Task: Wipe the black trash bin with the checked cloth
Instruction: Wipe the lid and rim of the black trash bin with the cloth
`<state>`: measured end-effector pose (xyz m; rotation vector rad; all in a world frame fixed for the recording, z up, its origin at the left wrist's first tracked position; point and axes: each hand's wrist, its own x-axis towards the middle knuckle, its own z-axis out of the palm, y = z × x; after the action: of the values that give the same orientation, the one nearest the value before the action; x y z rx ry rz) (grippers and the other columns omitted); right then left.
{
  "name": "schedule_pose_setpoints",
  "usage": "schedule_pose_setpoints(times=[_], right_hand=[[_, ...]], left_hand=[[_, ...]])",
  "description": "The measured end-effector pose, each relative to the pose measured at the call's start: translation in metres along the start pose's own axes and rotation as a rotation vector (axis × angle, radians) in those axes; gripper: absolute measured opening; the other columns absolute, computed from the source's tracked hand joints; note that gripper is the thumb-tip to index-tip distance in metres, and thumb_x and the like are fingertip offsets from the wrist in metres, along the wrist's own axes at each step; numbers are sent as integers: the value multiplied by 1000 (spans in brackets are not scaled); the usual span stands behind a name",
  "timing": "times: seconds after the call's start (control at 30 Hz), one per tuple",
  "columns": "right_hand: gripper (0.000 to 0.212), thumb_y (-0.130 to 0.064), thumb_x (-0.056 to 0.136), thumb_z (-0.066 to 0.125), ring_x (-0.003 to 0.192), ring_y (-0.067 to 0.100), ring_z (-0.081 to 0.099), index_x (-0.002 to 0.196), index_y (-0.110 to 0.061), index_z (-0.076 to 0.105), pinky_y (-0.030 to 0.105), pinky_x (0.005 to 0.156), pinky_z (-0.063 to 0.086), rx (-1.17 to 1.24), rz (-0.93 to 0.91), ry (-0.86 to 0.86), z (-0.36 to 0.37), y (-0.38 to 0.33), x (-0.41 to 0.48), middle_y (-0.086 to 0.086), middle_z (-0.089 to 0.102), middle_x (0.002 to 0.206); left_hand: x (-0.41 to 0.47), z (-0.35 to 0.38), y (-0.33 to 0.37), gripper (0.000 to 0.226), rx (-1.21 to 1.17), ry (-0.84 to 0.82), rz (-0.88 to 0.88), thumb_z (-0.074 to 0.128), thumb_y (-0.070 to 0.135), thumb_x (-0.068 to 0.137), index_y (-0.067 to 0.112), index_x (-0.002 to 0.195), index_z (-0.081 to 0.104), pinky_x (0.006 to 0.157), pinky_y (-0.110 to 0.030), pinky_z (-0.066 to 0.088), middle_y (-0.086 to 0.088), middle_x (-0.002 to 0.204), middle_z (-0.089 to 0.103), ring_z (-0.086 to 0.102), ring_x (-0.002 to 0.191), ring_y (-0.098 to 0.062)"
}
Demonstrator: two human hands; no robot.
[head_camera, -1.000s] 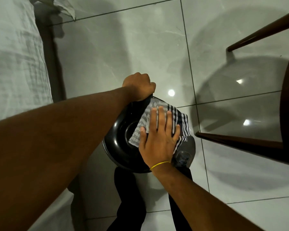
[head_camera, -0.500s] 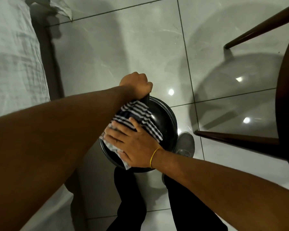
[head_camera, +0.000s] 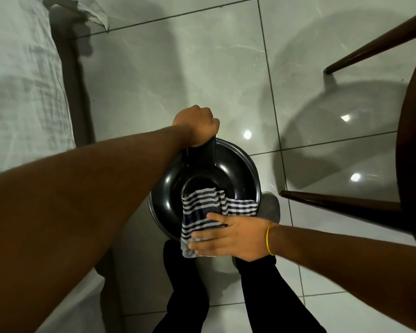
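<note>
The right hand (head_camera: 228, 236) lay flat with its fingers spread and slightly apart, palm pressing the checked cloth (head_camera: 207, 212) against the near rim of the black trash bin (head_camera: 226, 174). It pinched nothing; the grip was an open press, and the fingers (head_camera: 202, 235) pinned the lower fold of the cloth where it draped over the bin's edge toward the person's legs. Beyond the fingertips the rest of the cloth ran up into the bin's glossy top, covering part of its sunken centre. That flat contact seemed meant to drag a wide patch of fabric across the curved surface at once.

Across the bin from that hand, the left hand (head_camera: 197, 126) was curled shut on the far rim, or on a raised part of it; what exactly it clasped could not be told. It appeared to steady the bin so the wiping pressure would not push it along the smooth tiled floor (head_camera: 178, 68).

The bin stood on the floor directly in front of the person's dark trousers (head_camera: 262, 296), with a grey shoe (head_camera: 270, 205) just beside it, right of the pressing hand. Dark chair legs (head_camera: 341, 203) stood farther right, and a bed (head_camera: 19, 80) lay well off to the left.
</note>
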<state>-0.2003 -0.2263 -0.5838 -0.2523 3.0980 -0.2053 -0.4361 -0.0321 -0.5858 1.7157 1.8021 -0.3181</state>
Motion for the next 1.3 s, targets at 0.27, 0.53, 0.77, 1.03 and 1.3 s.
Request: schedule_pose_setpoints(times=[0.27, 0.53, 0.77, 1.03, 1.3], right_hand=[[75, -58, 111, 38, 172, 30, 12, 176, -33, 12, 63, 134, 9, 75, 462, 37, -6, -14, -11, -4, 9, 186], [79, -57, 109, 42, 171, 33, 10, 177, -31, 13, 75, 130, 18, 305, 1250, 37, -39, -46, 45, -4, -2, 186], [57, -46, 107, 44, 155, 30, 45, 160, -25, 48, 65, 113, 43, 415, 1334, 194, -84, -7, 29, 3, 36, 172], [36, -20, 88, 66, 158, 30, 34, 124, -21, 69, 52, 109, 43, 489, 1228, -175, -106, 86, -26, 5, 33, 172], [25, -28, 87, 62, 134, 27, 56, 110, -22, 71, 44, 97, 52, 443, 1238, -22, -170, 55, -64, 0, 56, 148]], left_hand=[[-7, -5, 5, 35, -22, 1, -49, 39, 37, 97, 13, 90, 63, 73, -39, 42, -9, 78, 46, 55, 84, -38], [-37, -3, 10, 36, 50, 273, -8, 40, 35, 104, 11, 100, 66, 77, -43, 48, -12, 100, 74, 64, 86, -33], [-137, 23, 10, 41, -47, 412, 124, 45, 43, 106, 18, 135, 61, 104, -55, 40, -6, 144, 65, 52, 135, -28], [-198, 55, 17, 37, -6, 252, 99, 59, 54, 100, 29, 124, 69, 117, -72, 31, -1, 166, 46, 34, 155, -32], [-207, 10, 43, 17, -72, 309, 223, 84, 30, 86, 30, 99, 73, 104, -63, 40, 4, 151, 64, 48, 146, -30]])
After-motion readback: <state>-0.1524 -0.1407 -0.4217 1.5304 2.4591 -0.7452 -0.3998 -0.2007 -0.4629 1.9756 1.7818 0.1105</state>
